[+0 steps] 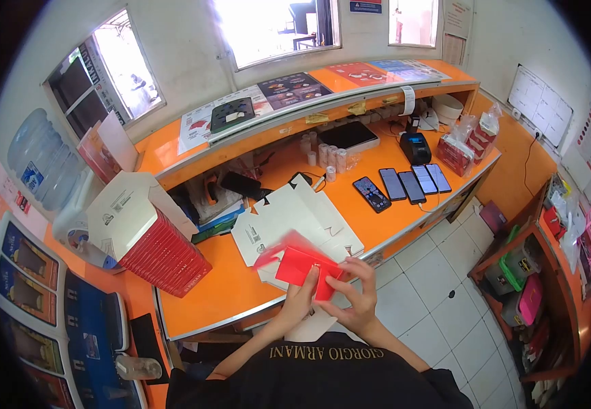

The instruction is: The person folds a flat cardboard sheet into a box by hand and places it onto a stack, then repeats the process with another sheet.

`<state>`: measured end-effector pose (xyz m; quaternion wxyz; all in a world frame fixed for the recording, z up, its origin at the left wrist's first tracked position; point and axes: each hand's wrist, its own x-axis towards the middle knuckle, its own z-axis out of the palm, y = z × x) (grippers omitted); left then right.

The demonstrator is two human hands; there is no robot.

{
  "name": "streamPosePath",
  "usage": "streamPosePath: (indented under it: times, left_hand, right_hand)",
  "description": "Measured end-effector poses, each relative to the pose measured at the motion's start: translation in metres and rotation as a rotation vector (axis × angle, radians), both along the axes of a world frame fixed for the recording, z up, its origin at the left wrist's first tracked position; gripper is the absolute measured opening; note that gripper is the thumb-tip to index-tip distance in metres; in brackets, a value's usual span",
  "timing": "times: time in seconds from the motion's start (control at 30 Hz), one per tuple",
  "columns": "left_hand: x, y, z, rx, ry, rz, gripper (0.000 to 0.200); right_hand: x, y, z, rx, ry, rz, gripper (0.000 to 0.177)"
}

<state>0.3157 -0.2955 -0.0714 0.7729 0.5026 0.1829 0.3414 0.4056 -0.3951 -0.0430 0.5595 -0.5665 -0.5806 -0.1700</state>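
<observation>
Both hands are on a red-and-white cardboard box blank [297, 266] in front of my body, its red side partly blurred. My left hand [301, 294] pinches the red part from below, thumb on its face. On the right, the fingers of my right hand [355, 292] are bent around a red flap at the edge. A white part of cardboard [311, 326] shows below the hands, near my shirt. Just beyond them, flat white cardboard blanks [288, 218] lie on the orange counter [230, 273].
At the left stands a tall stack of red-and-white boxes [166, 252]. Several phones [392, 184] lie on the right of the counter, near a black card terminal [415, 146]. Small white rolls [333, 158] stand farther back. An orange shelf [527, 300] is at the right.
</observation>
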Motion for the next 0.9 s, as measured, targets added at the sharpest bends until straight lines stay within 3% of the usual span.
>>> streamPosePath:
  times: [0.07,0.2,0.27,0.3,0.4,0.43,0.57,0.63,0.67,0.73,0.77,0.8,0.87,0.9]
  left_hand:
    - [-0.007,0.009,-0.013,0.122,0.121,-0.02,0.022]
    - [-0.009,0.006,0.003,0.268,0.198,-0.036,0.021]
    - [-0.011,0.008,0.006,0.223,0.19,-0.073,0.02]
    - [-0.009,0.008,0.016,0.21,0.031,-0.087,0.019]
    - [-0.012,0.017,0.027,0.292,-0.057,-0.081,0.016]
    - [-0.014,0.022,0.018,0.272,0.0,-0.108,0.016]
    - [-0.013,0.013,0.011,0.304,-0.029,-0.12,0.014]
    - [-0.013,0.005,0.0,0.741,0.155,-0.046,0.026]
    - [-0.014,0.004,-0.001,0.741,0.157,-0.045,0.026]
    - [-0.012,-0.001,0.012,0.448,-0.005,-0.224,0.033]
    - [-0.009,0.002,0.012,0.521,-0.141,-0.2,0.038]
    - [-0.01,0.003,0.01,0.52,-0.14,-0.201,0.038]
    - [-0.013,0.008,0.008,0.285,-0.156,-0.254,0.042]
    - [-0.016,0.013,0.013,0.315,-0.094,-0.259,0.034]
  right_hand:
    - [0.0,0.0,0.0,-0.04,-0.027,-0.158,0.048]
    - [0.007,0.0,0.002,-0.044,-0.015,-0.219,0.042]
    - [0.01,-0.003,0.005,-0.042,-0.018,-0.206,0.041]
    - [0.012,-0.005,0.005,-0.042,-0.078,-0.147,0.038]
    - [0.014,-0.01,0.004,-0.034,-0.175,-0.079,0.032]
    - [0.014,-0.011,0.004,-0.024,-0.213,-0.066,0.029]
    - [0.008,-0.009,0.002,-0.021,-0.227,-0.179,0.025]
    - [0.004,-0.007,-0.002,-0.009,-0.228,-0.323,0.022]
    - [0.002,-0.005,0.001,-0.009,-0.226,-0.322,0.022]
    - [0.0,-0.001,0.013,0.016,-0.166,-0.418,0.017]
    - [0.001,-0.002,0.017,0.015,-0.165,-0.418,0.017]
    - [0.002,-0.003,0.02,-0.022,-0.165,-0.369,0.016]
    - [0.007,-0.006,0.021,-0.059,-0.17,-0.319,0.014]
    - [0.012,-0.009,0.019,-0.088,-0.135,-0.21,0.016]
